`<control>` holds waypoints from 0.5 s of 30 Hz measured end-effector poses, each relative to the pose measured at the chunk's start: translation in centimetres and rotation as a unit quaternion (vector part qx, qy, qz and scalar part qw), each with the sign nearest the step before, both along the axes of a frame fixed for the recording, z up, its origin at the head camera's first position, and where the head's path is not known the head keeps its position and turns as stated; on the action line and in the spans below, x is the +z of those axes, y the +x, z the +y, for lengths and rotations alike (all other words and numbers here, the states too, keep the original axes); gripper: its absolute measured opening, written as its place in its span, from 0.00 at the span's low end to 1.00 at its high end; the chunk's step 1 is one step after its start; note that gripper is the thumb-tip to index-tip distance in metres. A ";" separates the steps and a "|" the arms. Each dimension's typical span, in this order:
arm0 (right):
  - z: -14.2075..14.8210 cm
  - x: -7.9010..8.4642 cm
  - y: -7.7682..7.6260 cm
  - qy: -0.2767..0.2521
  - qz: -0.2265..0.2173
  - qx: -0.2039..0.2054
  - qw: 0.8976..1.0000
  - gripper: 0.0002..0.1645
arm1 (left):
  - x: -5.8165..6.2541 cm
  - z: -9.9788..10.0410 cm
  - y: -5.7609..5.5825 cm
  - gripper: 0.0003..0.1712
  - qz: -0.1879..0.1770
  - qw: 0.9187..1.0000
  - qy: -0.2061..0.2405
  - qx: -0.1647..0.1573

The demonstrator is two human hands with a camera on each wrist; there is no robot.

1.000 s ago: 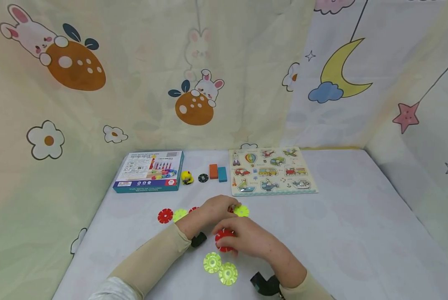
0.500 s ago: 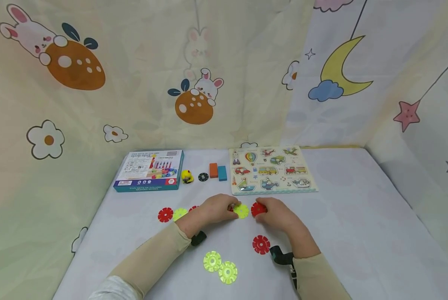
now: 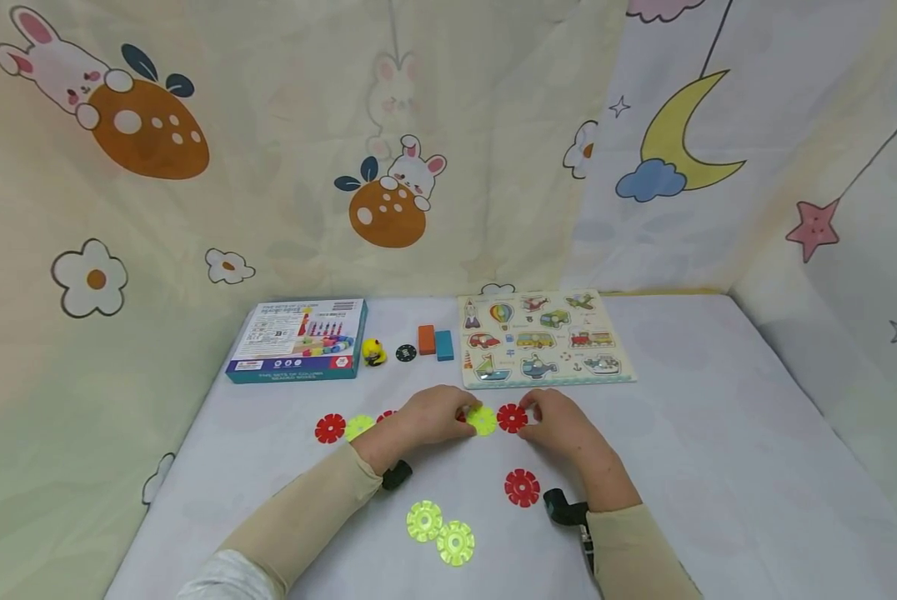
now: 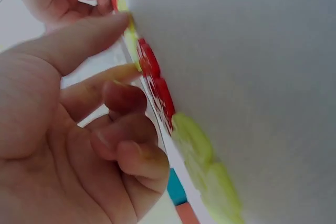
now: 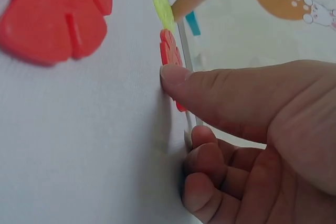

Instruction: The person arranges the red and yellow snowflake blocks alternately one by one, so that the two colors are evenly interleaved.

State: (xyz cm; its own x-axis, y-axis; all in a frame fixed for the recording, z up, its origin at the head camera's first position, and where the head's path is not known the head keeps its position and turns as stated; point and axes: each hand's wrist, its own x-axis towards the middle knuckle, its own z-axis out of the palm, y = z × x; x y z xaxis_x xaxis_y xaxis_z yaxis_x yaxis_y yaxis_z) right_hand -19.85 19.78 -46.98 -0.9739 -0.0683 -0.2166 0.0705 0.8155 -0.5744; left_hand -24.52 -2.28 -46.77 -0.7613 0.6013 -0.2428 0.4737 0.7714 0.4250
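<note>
A row of slotted plastic discs, alternating red and yellow-green, lies on the white cloth in the head view. My left hand (image 3: 432, 416) pinches a yellow-green disc (image 3: 483, 421) between thumb and forefinger, at the row's right part. Just right of it, my right hand (image 3: 564, 423) pinches a red disc (image 3: 512, 418) by its edge, flat on the cloth. The two discs lie edge to edge or nearly so. Leftward are another red disc (image 3: 330, 428) and a yellow-green one (image 3: 359, 427); my left hand and wrist hide the row's middle. In the left wrist view a red disc (image 4: 156, 85) shows beside my fingers.
Nearer me lie a loose red disc (image 3: 522, 488) and two yellow-green discs (image 3: 456, 543). Along the back are a box (image 3: 298, 342), a yellow duck (image 3: 374, 352), a black chip (image 3: 406, 353), an orange block (image 3: 427, 340), a blue block (image 3: 444, 346) and a picture puzzle board (image 3: 546, 342).
My right hand has carried a red disc from the near middle to the row's right end, then slid it left against the yellow-green disc. My left hand has stayed in place.
</note>
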 end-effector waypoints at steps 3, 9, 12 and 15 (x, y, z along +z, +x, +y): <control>0.2 -0.1 -0.1 -0.008 -0.003 0.002 1.000 0.22 | 0.1 0.5 -0.2 0.29 -0.004 1.000 0.004 0.000; 0.4 -0.2 -0.1 -0.017 -0.001 -0.005 1.000 0.22 | 0.3 2.4 -0.5 0.31 -0.010 1.000 0.021 -0.018; 0.4 -0.1 -0.1 -0.020 0.000 -0.005 1.000 0.22 | 0.1 3.4 -0.6 0.29 -0.005 0.999 0.032 -0.034; 0.3 0.0 0.0 -0.024 -0.001 -0.005 1.000 0.21 | -0.2 3.8 -0.6 0.26 -0.004 0.998 0.039 -0.040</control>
State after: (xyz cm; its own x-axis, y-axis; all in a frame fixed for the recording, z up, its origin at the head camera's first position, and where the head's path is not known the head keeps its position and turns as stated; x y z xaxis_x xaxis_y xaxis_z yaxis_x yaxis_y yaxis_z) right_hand -19.90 20.12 -47.01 -0.9742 -0.0695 -0.2149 0.0791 0.7863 -0.6127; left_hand -25.08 1.57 -46.97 -0.7085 0.6771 -0.1988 0.5284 0.6957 0.4866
